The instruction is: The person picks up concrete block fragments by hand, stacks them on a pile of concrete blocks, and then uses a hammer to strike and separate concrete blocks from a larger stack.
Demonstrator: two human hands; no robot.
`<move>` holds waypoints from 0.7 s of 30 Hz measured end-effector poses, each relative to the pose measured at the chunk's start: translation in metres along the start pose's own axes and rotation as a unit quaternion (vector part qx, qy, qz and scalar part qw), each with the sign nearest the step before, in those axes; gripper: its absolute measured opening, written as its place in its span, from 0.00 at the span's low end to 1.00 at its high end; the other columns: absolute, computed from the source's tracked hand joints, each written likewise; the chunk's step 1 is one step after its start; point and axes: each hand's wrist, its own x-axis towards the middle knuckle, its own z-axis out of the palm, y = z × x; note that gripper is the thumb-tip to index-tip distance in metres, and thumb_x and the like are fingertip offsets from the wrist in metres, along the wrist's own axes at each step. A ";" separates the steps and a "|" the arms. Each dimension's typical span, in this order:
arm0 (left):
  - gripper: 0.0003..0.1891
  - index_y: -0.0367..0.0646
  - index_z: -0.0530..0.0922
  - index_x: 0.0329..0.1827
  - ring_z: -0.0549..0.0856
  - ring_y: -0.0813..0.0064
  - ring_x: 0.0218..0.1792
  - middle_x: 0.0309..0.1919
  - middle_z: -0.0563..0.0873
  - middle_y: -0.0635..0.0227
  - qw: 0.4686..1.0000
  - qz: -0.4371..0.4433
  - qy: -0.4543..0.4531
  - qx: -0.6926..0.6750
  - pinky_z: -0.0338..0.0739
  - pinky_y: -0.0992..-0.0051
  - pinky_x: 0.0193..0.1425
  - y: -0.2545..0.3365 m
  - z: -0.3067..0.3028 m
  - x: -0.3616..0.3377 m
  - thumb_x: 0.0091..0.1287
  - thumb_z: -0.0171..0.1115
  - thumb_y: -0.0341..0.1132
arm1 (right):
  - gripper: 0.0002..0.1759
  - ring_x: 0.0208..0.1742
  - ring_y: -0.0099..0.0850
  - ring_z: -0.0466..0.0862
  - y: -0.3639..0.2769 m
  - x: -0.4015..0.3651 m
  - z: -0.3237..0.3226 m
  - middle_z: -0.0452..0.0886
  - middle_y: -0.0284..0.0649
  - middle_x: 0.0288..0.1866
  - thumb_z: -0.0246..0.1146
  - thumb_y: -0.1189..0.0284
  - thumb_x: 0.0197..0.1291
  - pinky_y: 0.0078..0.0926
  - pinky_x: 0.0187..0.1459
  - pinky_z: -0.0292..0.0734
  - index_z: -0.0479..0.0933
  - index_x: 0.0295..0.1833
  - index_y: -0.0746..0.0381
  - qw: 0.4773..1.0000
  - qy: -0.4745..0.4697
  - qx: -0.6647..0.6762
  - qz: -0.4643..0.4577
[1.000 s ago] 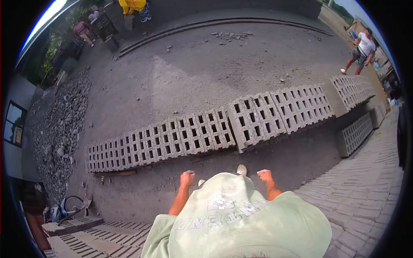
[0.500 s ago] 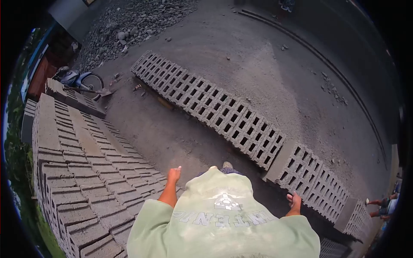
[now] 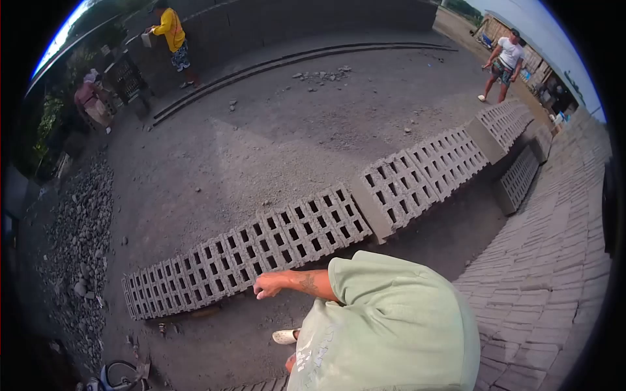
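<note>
Right hand point(image 3: 267, 285) stretched out left from green sleeve, fingers loosely curled, slightly apart, gripping nothing. Hovers at near edge of low hollow-block row point(image 3: 215, 267) on dirt ground; contact unclear. Taller block stack point(image 3: 417, 179) further right. Sandal point(image 3: 285, 336) below hand. Left hand hidden.

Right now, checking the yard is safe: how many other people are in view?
3: yellow-shirted person far back left, white-shirted person far back right, pink-topped person at the left edge. Others may be hidden.
</note>
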 end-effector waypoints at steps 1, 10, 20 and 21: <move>0.16 0.38 0.84 0.34 0.84 0.59 0.31 0.28 0.85 0.54 1.000 0.015 -0.010 0.003 0.76 0.64 0.40 -0.009 -0.016 0.017 0.53 0.61 0.43 | 0.20 0.38 0.41 0.82 -0.014 0.008 0.000 0.82 0.47 0.37 0.60 0.60 0.56 0.37 0.43 0.75 0.77 0.48 0.63 1.000 -0.006 0.023 0.017; 0.14 0.40 0.85 0.32 0.84 0.58 0.32 0.29 0.85 0.55 0.988 0.149 -0.047 -0.001 0.76 0.64 0.41 -0.120 -0.213 0.175 0.48 0.61 0.40 | 0.17 0.46 0.43 0.81 0.068 -0.046 0.130 0.82 0.47 0.42 0.61 0.57 0.52 0.39 0.48 0.75 0.82 0.40 0.57 0.822 0.195 0.035 0.533; 0.10 0.33 0.81 0.37 0.80 0.75 0.23 0.22 0.82 0.64 0.987 0.023 0.013 -0.161 0.75 0.77 0.26 -0.153 -0.326 0.338 0.55 0.60 0.28 | 0.16 0.33 0.28 0.83 0.022 -0.002 0.227 0.84 0.39 0.33 0.62 0.58 0.54 0.32 0.37 0.78 0.83 0.36 0.60 0.798 0.002 0.112 0.592; 0.09 0.32 0.80 0.38 0.79 0.78 0.23 0.21 0.81 0.66 0.984 0.102 -0.023 -0.145 0.73 0.80 0.24 -0.157 -0.331 0.345 0.57 0.59 0.27 | 0.15 0.34 0.29 0.83 0.022 0.030 0.223 0.84 0.39 0.33 0.62 0.59 0.54 0.32 0.38 0.77 0.83 0.38 0.60 0.805 0.012 0.095 0.586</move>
